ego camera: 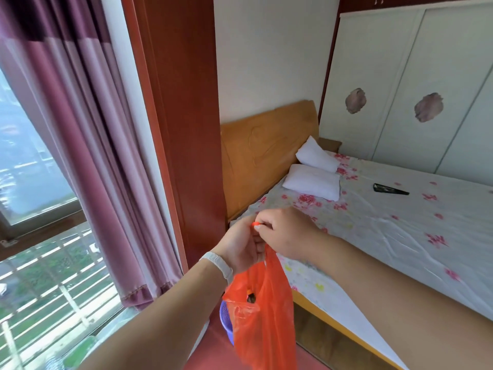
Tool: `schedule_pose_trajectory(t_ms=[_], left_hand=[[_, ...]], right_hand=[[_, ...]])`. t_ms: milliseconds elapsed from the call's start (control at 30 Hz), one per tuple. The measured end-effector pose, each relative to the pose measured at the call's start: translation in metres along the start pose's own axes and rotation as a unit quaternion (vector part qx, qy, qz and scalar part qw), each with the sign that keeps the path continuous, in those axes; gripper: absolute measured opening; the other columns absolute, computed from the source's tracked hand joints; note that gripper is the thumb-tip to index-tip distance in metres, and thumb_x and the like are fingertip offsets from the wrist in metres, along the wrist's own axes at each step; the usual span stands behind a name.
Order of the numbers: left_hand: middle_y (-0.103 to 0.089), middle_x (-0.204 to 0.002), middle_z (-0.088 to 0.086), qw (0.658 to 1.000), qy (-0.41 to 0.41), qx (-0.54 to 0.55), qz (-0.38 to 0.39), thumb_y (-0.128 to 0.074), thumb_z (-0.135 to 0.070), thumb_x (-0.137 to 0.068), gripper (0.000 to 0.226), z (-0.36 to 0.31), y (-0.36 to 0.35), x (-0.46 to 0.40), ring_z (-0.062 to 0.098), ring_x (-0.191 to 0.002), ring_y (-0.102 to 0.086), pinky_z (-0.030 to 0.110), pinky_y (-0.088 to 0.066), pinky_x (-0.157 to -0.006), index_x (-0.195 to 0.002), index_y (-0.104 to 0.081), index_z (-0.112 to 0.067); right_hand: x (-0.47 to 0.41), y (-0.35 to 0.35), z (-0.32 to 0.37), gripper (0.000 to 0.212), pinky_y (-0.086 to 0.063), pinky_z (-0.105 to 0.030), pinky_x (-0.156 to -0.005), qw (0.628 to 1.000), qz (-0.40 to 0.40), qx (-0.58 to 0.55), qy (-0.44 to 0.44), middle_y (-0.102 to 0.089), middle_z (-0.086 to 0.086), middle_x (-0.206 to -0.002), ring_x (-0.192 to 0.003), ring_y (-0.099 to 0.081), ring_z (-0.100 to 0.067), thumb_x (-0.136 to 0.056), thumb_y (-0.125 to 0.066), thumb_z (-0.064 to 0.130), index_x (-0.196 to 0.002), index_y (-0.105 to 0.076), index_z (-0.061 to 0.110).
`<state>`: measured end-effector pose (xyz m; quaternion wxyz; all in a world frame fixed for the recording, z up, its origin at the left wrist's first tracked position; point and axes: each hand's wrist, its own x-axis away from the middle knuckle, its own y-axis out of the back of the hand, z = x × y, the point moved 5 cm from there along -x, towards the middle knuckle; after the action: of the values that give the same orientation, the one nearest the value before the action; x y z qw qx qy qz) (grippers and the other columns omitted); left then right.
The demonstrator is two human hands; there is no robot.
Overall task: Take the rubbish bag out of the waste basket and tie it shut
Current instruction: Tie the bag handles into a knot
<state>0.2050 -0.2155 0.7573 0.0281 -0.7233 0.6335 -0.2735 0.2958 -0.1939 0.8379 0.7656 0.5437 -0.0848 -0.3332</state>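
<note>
Pinching the top of the orange rubbish bag, left hand and right hand meet above it, both clenched on its handles. Bag hangs clear above purple waste basket on the floor, beside the bed.

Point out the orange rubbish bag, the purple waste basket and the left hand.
orange rubbish bag (269, 316): head view, hanging body.
purple waste basket (226, 320): head view, visible rim and wall.
left hand (241, 247): head view, back.

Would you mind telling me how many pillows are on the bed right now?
2. One pillow lies flat near the headboard; the other pillow leans behind it, nearer the wardrobe. None appear hidden.
</note>
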Motion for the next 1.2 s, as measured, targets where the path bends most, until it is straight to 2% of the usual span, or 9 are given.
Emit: schedule_pose_trajectory(t_ms=[167, 400, 500, 600, 733, 833, 967, 1100, 1200], left_hand=[[-0.064, -0.055, 0.001, 0.999, -0.009, -0.054, -0.004, -0.031, -0.004, -0.09, 0.036, -0.006, 0.005, 0.0, 0.012, -0.048, -0.057, 0.024, -0.046, -0.05, -0.074, -0.063, -0.009], [-0.067, -0.067, 0.005, 0.999, -0.012, -0.036, 0.0, -0.032, 0.001, -0.094, 0.036, -0.017, 0.01, 0.004, 0.013, -0.051, -0.062, 0.025, -0.053, -0.05, -0.084, -0.065, -0.004], [-0.06, -0.081, 0.012, 1.0, -0.006, 0.003, -0.025, -0.034, 0.003, -0.094, 0.028, -0.023, 0.019, 0.003, 0.018, -0.062, -0.055, 0.028, -0.056, -0.055, -0.097, -0.062, 0.001], [-0.069, -0.077, 0.016, 1.0, 0.002, 0.002, -0.021, -0.033, 0.003, -0.095, 0.028, -0.025, 0.021, 0.006, 0.019, -0.063, -0.068, 0.028, -0.057, -0.057, -0.103, -0.06, 0.004], [-0.072, -0.08, 0.014, 1.0, 0.005, -0.017, -0.006, -0.033, 0.001, -0.096, 0.028, -0.028, 0.021, 0.008, 0.02, -0.07, -0.073, 0.029, -0.059, -0.066, -0.105, -0.06, 0.002], [-0.071, -0.082, 0.014, 0.999, 0.007, -0.032, 0.006, -0.034, 0.0, -0.096, 0.031, -0.03, 0.02, 0.01, 0.021, -0.074, -0.073, 0.032, -0.057, -0.076, -0.115, -0.058, 0.004], [-0.071, -0.085, 0.017, 0.999, 0.009, -0.044, 0.012, -0.036, -0.001, -0.095, 0.032, -0.03, 0.022, 0.011, 0.023, -0.075, -0.072, 0.036, -0.053, -0.085, -0.117, -0.058, 0.007], [-0.065, -0.066, 0.015, 0.998, 0.013, -0.067, 0.005, -0.034, 0.001, -0.094, 0.028, -0.029, 0.022, 0.013, 0.024, -0.07, -0.071, 0.034, -0.056, -0.07, -0.099, -0.061, 0.003], [-0.067, -0.073, 0.018, 0.997, 0.015, -0.072, 0.011, -0.034, 0.001, -0.092, 0.03, -0.03, 0.019, 0.016, 0.024, -0.068, -0.071, 0.031, -0.056, -0.061, -0.098, -0.063, 0.004]], right_hand=[[0.002, -0.01, -0.007, 0.024, -0.042, -0.034, -0.057, 0.998, 0.067, 0.0, 0.004, -0.061, -0.002, -0.07, -0.064, -0.051, -0.018, -0.094, -0.053, 0.026, -0.074, -0.057, 0.015], [-0.012, -0.01, -0.021, 0.004, -0.045, -0.025, -0.065, 0.994, 0.036, -0.1, -0.01, -0.06, 0.009, -0.081, -0.07, -0.054, -0.004, -0.086, -0.068, 0.02, -0.088, -0.071, 0.022], [-0.016, -0.01, -0.032, 0.011, -0.054, -0.031, -0.074, 0.987, 0.041, -0.152, -0.039, -0.063, 0.007, -0.089, -0.079, -0.06, -0.01, -0.085, -0.067, 0.019, -0.091, -0.069, 0.028], [-0.02, -0.01, -0.039, 0.014, -0.055, -0.034, -0.078, 0.982, 0.06, -0.166, -0.067, -0.065, 0.006, -0.092, -0.086, -0.063, -0.015, -0.089, -0.063, 0.02, -0.099, -0.068, 0.027], [-0.028, -0.006, -0.034, 0.024, -0.049, -0.02, -0.07, 0.987, 0.056, -0.143, -0.044, -0.061, 0.013, -0.09, -0.078, -0.058, -0.003, -0.09, -0.065, 0.019, -0.114, -0.068, 0.024], [-0.032, -0.002, -0.03, 0.017, -0.051, -0.02, -0.07, 0.993, 0.069, -0.092, -0.021, -0.065, 0.015, -0.083, -0.077, -0.061, -0.002, -0.09, -0.066, 0.019, -0.104, -0.074, 0.024], [-0.035, -0.001, -0.024, 0.015, -0.053, -0.028, -0.078, 0.996, 0.075, -0.036, 0.018, -0.066, 0.007, -0.098, -0.087, -0.061, -0.01, -0.092, -0.063, 0.022, -0.102, -0.074, 0.023], [-0.032, -0.01, -0.018, 0.014, -0.05, -0.037, -0.073, 0.996, 0.073, -0.003, 0.046, -0.059, 0.004, -0.097, -0.084, -0.057, -0.016, -0.093, -0.056, 0.02, -0.096, -0.07, 0.018], [-0.031, -0.008, -0.018, 0.013, -0.046, -0.039, -0.064, 0.998, 0.033, -0.007, 0.052, -0.053, 0.004, -0.082, -0.073, -0.052, -0.018, -0.092, -0.051, 0.016, -0.083, -0.06, 0.016]])
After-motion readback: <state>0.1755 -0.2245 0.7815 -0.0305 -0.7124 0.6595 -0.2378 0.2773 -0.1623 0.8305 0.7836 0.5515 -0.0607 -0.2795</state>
